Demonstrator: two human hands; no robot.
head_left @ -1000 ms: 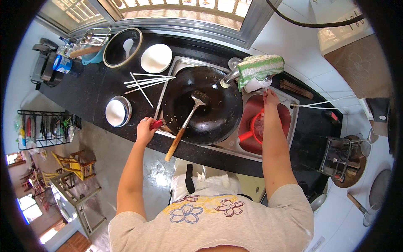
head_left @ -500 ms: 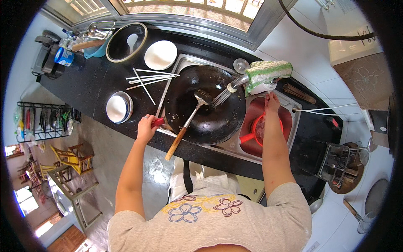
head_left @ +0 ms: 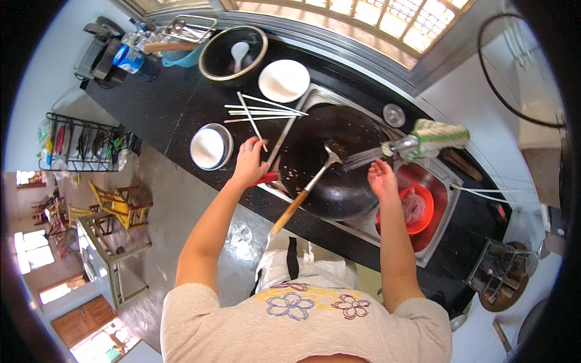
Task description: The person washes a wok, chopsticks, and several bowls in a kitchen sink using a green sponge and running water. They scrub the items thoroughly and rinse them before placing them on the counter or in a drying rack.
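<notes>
A large black wok [head_left: 357, 202] rests across the steel sink [head_left: 315, 95], with food bits stuck inside. Its red handle [head_left: 265, 179] sticks out toward my left hand [head_left: 249, 161], which is open just above it, fingers apart, close to the end of a white chopstick [head_left: 256, 128]. Across the wok lies a turner with a wooden handle [head_left: 290, 212]. Water streams into the wok from a faucet [head_left: 404, 145] wrapped in a green-and-white cloth [head_left: 442, 139]. Near the stream, my right hand [head_left: 382, 179] is open with loosely bent fingers, nothing visible in it.
A red plastic basin [head_left: 428, 209] sits in the sink's right part. Stacked bowls [head_left: 209, 148], a white bowl [head_left: 284, 80] and a dark basin [head_left: 209, 69] with a white rice spoon [head_left: 239, 54] stand on the black counter. A small glass [head_left: 393, 115] is behind the wok.
My left hand has let go of the red wok handle and moved up toward the chopsticks. My right hand has come away from the faucet, down toward the wok's right rim. The view has shifted.
</notes>
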